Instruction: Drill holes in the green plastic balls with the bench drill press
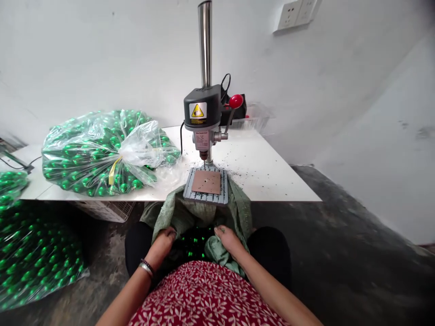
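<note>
My left hand (164, 240) is closed on the left edge of a green woven sack (173, 213), just below the table's front edge. On the other side my right hand (227, 238) grips the sack's bunched right edge. Between my hands the sack lies open over my lap, with shiny green balls (195, 240) in its dark inside. The sack's far side reaches up under the grey base (222, 194) of a bench drill (203, 108). A brown square plate (211, 182) with a small hole lies on that base, below the drill bit.
A tied clear bag of green balls (81, 154) sits on the white table (272, 181) at the left. Another large bag of green balls (37, 253) is at the lower left. Dark shavings lie around the drill. A crate (115, 211) is under the table.
</note>
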{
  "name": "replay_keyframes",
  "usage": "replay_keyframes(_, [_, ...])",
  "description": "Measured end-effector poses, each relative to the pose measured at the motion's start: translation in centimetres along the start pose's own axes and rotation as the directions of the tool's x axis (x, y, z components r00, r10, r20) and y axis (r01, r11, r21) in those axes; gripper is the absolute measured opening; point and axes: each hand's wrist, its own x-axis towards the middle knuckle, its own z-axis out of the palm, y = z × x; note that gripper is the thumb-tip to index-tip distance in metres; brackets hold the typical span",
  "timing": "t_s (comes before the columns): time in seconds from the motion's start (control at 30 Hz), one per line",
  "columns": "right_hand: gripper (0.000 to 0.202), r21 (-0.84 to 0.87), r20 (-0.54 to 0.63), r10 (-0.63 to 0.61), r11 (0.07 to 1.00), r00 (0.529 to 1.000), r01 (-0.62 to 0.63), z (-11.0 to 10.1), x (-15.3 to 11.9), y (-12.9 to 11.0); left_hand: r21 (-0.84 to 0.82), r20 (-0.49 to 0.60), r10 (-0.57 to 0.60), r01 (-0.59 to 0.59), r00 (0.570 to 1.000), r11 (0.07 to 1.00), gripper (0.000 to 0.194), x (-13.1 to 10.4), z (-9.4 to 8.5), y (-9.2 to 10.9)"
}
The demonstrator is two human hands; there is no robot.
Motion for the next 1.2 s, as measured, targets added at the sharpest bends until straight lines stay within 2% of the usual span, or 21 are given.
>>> replay_keyframes(0.13, [0.046,0.076,-0.010,-0.036,0.996,0.999,0.037,0.1,-0.2,-0.5,-0.104,0.057,-0.045,0.051,0.997,0.993,0.016,-1.1,-1.2,1.1])
replay_keyframes(0.27, [0.046,0.143,-0.074,-0.030,0.989,0.997,0.041,-0.1,-0.3,0.6,-0.184,0.063,0.006,0.006,0.998,0.983,0.019,-2.0,-1.8,2.1])
replay_keyframes(0.47, [0.046,0.205,-0.193,-0.002,0.978,0.981,0.042,-1.0,-0.3,1.9,-0.235,0.113,-0.011,0.037,0.993,0.971,0.024,-1.6,-1.4,3.3])
replay_keyframes(0.63, [0.045,0.230,-0.215,0.013,0.973,0.977,0.037,-1.1,-0.6,1.7,-0.220,0.119,-0.028,0.054,0.993,0.974,0.026,-1.0,-1.2,3.6])
replay_keyframes(0.8, [0.046,0.246,-0.208,0.014,0.968,0.978,0.038,-1.1,-0.7,1.7,-0.234,0.173,-0.035,0.075,0.984,0.969,0.026,-1.5,-1.0,3.2])
replay_keyframes(1.03, [0.045,0.318,-0.215,-0.025,0.943,0.976,0.094,-0.7,-1.1,1.4,-0.174,0.139,-0.004,0.028,0.990,0.984,0.023,-2.6,-1.6,3.9])
replay_keyframes(1.2, [0.046,0.371,-0.341,-0.017,0.916,0.940,0.152,-1.4,-0.6,2.0,-0.173,0.060,-0.026,0.036,0.998,0.984,0.025,-3.3,-2.8,3.5])
